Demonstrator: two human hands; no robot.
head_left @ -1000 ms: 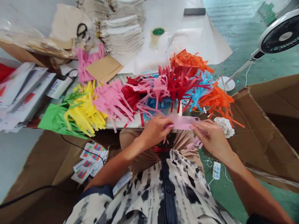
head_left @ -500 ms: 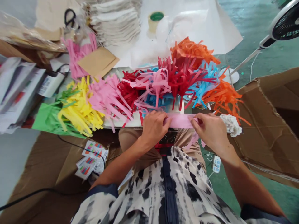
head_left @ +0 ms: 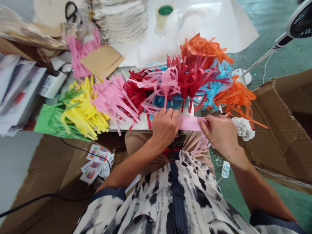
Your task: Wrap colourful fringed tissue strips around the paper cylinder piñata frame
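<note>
Holding a pink paper strip (head_left: 190,123) level above the lap, just off the front edge of the counter (head_left: 129,127). Closing the left grip (head_left: 165,128) over one end and pinching the other end in the right grip (head_left: 219,135), both clamped with the fingers together on the paper. Trailing below the right grip: thin pink paper slivers (head_left: 201,146).

Status of work on the counter: heaping up as cut fringe in overlapping bundles, green (head_left: 55,118), yellow (head_left: 84,113), pink (head_left: 113,100), red (head_left: 192,76), light blue (head_left: 214,86) and orange (head_left: 235,99). Showing as a solid uncut band: only the middle of the held strip. Sitting farther back: a layered off-white paper stack (head_left: 119,21), its state undeterminable from this angle.

Also lying within view: a crumpled white paper wad (head_left: 243,128) just beside the right grip, a kraft paper envelope (head_left: 102,60), black-handled scissors (head_left: 70,9) and a roll of tape with a green core (head_left: 163,16).

Labels: showing colourful stripe graphics on printed cards (head_left: 97,162) resting on brown cardboard (head_left: 36,169), but offering no legible wording or brand. Reading nothing from the white power strip (head_left: 225,169) on the floor either, its markings being too small.
</note>
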